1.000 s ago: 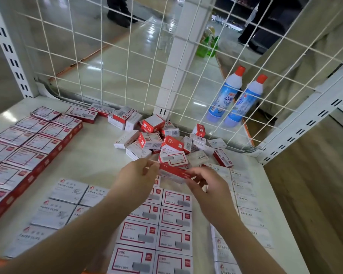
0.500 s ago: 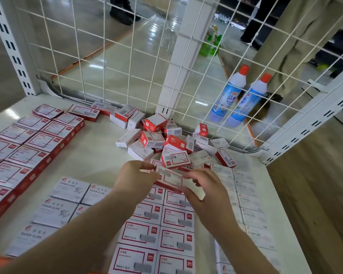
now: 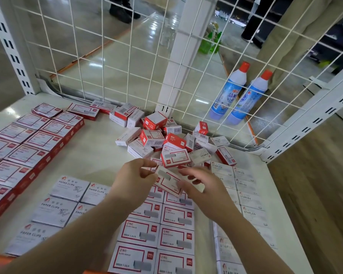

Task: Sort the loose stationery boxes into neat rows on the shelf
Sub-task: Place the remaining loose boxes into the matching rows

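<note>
Hands meet over the middle of the shelf (image 3: 91, 155), sharing one box (image 3: 167, 179). The left hand (image 3: 134, 178) pinches the box's left end between thumb and forefinger, the other fingers curled under. The right hand (image 3: 198, 184) is half open, its fingers spread along the box's right side and far edge; its thumb seems to sit under the box, though the blur there makes that hard to confirm. The box is white with a red frame, tilted, and held just above the far end of the staple rows (image 3: 156, 234), which lie flat in two neat columns running toward the near edge.

Behind the hands a loose pile (image 3: 166, 139) of red and white boxes lies jumbled against the wire mesh (image 3: 127, 62), some on edge, some flat. To the left, red-sided boxes (image 3: 24, 147) lie in tidy rows, and nearer the front edge sit white paper-clip boxes (image 3: 65, 198) in rows. To the right of the hands runs a column of white boxes marked STAPLES (image 3: 246, 194).

Beyond the mesh two blue bottles (image 3: 240, 93) with red caps stand side by side on the floor (image 3: 111, 62), touching.
</note>
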The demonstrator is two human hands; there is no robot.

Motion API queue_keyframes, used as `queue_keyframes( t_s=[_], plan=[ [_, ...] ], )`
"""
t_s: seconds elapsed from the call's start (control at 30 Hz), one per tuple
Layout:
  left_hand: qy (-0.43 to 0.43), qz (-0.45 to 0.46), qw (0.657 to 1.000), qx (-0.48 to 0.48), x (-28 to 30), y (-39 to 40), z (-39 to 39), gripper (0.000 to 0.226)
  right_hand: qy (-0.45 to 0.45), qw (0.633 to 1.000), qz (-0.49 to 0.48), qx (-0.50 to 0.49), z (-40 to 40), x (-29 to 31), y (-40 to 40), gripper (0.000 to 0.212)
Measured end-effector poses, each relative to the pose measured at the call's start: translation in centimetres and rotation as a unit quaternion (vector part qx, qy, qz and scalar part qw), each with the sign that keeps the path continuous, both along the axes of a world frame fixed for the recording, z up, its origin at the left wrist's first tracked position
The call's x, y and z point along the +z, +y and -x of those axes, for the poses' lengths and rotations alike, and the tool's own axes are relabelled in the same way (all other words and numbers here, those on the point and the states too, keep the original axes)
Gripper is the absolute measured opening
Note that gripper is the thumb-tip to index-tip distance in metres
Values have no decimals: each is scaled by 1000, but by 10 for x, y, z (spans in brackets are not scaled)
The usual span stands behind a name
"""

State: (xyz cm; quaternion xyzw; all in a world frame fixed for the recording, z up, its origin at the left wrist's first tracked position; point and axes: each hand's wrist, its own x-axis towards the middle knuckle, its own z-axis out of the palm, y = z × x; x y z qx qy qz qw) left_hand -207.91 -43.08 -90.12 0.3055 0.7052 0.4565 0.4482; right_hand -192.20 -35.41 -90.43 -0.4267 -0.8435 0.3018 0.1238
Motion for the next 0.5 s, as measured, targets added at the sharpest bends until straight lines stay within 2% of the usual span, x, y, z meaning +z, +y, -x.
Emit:
queue_keyframes(
  t_s=[0.23,0.37,0.5],
  plan=[
    [45,-24,998,-20,-1,0,0,14,-19,995,81,52,15,18,8,19],
    [50,-31,998,-11,-2,0,2,22,27,991,128,16,15,19,10,20],
    [54,-13,998,-25,-4,0,-1,31,85,984,150,-51,13,17,10,9]
  ],
)
